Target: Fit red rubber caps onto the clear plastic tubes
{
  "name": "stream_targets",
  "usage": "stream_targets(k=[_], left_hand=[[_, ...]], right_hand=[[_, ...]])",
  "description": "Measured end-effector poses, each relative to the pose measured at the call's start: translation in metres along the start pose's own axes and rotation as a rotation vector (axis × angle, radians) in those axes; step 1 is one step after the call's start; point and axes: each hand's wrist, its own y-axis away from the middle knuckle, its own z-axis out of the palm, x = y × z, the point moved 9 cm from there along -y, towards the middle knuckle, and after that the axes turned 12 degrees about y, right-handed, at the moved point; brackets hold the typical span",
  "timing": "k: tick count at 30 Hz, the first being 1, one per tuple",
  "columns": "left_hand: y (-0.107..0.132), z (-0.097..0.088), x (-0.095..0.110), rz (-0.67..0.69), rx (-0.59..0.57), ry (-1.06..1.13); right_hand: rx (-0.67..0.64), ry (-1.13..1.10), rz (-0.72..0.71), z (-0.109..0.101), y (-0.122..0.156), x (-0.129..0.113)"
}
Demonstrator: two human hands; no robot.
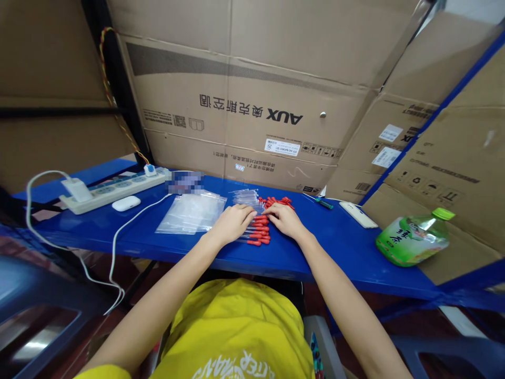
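Clear dropper tubes with red rubber bulbs [258, 235] lie in a row on the blue table, bulbs to the right. Over the left side of this row is my left hand [235, 221], its fingers closed at a thin dropper. Facing it from the right, my right hand [286, 218] has thumb and fingers pinched together at the dropper's other end; its fingertips are too small to make out exactly. Just behind the hands lie loose clear tubes [244, 197]. A pile of loose red bulbs [278, 201] sits behind my right hand.
Clear plastic bags [191, 213] lie left of my left hand. Farther left are a power strip [122, 184], a white case [126, 203] and cables. To the right lie a screwdriver [323, 202], a white phone-like slab [358, 215] and a green bottle [412, 239]. Cardboard [244, 126] walls the back.
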Motion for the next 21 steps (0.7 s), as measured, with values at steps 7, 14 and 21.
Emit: stream_targets(k=[7,14,21], left_hand=[[0.0009,0.0057,-0.0019,0.009,-0.026,0.019],[0.0011,0.0097,-0.0044,-0.006,-0.046,0.038],[0.0007,0.0105,-0.0053,-0.021,-0.058,0.020]], right_hand=[[-0.025,0.050,0.026,-0.0005,0.0017,-0.0016],[-0.021,0.114,0.053,-0.0006,-0.0014,-0.0013],[-0.032,0.245,0.067,-0.0047,-0.0034,-0.0012]])
